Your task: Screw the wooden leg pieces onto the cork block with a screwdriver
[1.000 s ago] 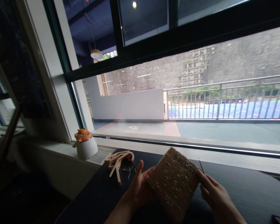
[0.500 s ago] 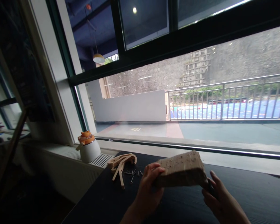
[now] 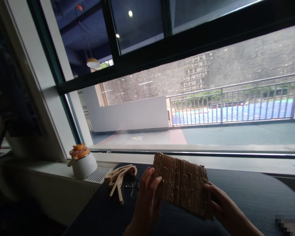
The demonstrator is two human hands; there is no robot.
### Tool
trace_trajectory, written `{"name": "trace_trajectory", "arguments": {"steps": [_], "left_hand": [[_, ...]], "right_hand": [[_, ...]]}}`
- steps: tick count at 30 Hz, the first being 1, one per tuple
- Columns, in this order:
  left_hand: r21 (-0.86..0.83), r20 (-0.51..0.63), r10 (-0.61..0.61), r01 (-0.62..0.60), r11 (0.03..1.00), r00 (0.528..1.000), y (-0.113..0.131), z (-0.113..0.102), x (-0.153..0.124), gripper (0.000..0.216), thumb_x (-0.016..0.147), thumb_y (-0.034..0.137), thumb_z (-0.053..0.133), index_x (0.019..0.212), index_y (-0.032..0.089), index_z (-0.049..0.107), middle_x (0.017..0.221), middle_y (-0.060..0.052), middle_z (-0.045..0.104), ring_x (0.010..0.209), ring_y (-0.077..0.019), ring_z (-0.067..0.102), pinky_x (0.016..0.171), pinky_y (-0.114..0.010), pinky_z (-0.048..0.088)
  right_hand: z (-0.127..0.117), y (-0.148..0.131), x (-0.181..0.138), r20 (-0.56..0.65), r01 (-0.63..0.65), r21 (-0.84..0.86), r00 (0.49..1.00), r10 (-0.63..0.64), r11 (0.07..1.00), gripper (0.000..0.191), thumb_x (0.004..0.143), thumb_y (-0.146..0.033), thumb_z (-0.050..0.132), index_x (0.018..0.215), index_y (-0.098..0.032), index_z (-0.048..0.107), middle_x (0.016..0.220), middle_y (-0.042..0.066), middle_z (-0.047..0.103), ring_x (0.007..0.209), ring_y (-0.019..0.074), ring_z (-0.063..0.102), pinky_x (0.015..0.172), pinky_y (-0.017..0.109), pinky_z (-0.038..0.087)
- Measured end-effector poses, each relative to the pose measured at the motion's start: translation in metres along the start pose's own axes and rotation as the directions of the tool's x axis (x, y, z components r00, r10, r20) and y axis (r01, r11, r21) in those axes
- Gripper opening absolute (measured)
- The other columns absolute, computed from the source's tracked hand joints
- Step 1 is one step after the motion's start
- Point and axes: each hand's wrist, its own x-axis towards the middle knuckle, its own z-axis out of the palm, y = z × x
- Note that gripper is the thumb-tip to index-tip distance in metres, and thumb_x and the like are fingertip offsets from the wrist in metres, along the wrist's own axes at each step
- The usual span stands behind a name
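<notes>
A thick brown slab that looks like ridged corrugated cardboard (image 3: pixel 180 185), dotted with small holes, is held tilted above the dark table (image 3: pixel 98 213). My left hand (image 3: pixel 147 193) grips its left edge, fingertips on the near face. At the right edge my right hand (image 3: pixel 220 201) is closed around the slab, thumb on the front; its other fingers are mostly hidden. Whether a dark handle is still in that hand cannot be seen. To the left on the table lie curved pale wooden pieces (image 3: pixel 118 183) and several small nails or screws (image 3: pixel 131 186).
A white jug with an orange lid (image 3: pixel 83 164) stands on the vented sill (image 3: pixel 98 175) left of the table. Behind the table runs a large window with a dark frame (image 3: pixel 142 57). A pixelated patch covers the lower right corner.
The slab has turned, so its broad ridged face now tilts towards me. My right thumb has come onto its front; the dark handle seen in that hand is no longer visible. The view shifted right.
</notes>
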Motion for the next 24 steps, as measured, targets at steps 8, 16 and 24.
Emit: {"name": "trace_trajectory", "arguments": {"steps": [8,16,24], "left_hand": [[-0.056,0.050,-0.054,0.057,0.997,0.997,-0.0068,0.0053,-0.0061,0.053,0.085,0.015,0.047,0.135,0.023,0.031,0.147,-0.013,0.024,0.137,-0.0282,0.023,0.108,-0.048,0.033],[-0.009,0.046,-0.092,0.093,0.996,0.995,-0.0073,0.0052,-0.0047,0.056,0.087,0.019,0.050,0.140,0.024,0.030,0.148,-0.013,0.021,0.137,-0.0285,0.024,0.106,-0.046,0.035],[0.126,0.061,0.005,-0.013,0.992,0.998,-0.0102,-0.0013,-0.0010,0.050,0.082,0.023,0.057,0.131,0.026,0.048,0.139,-0.010,0.040,0.135,-0.0314,0.027,0.110,-0.056,0.020]], "right_hand": [[0.0039,-0.0034,-0.0056,-0.041,0.000,0.049,0.999,0.002,0.999,0.026,0.067,-0.030,0.071,0.090,-0.020,0.066,0.086,0.001,0.074,0.077,0.0183,0.069,0.063,0.021,0.053],[0.0056,0.0006,-0.0020,-0.010,0.026,-0.058,1.000,-0.026,0.998,0.031,0.067,-0.038,0.069,0.091,-0.018,0.068,0.076,0.004,0.074,0.075,0.0236,0.070,0.061,0.026,0.055],[0.0069,0.0033,0.0008,-0.065,0.046,-0.103,0.997,-0.053,0.994,0.032,0.066,-0.042,0.070,0.088,-0.018,0.068,0.068,0.006,0.072,0.072,0.0242,0.071,0.061,0.026,0.056]]}}
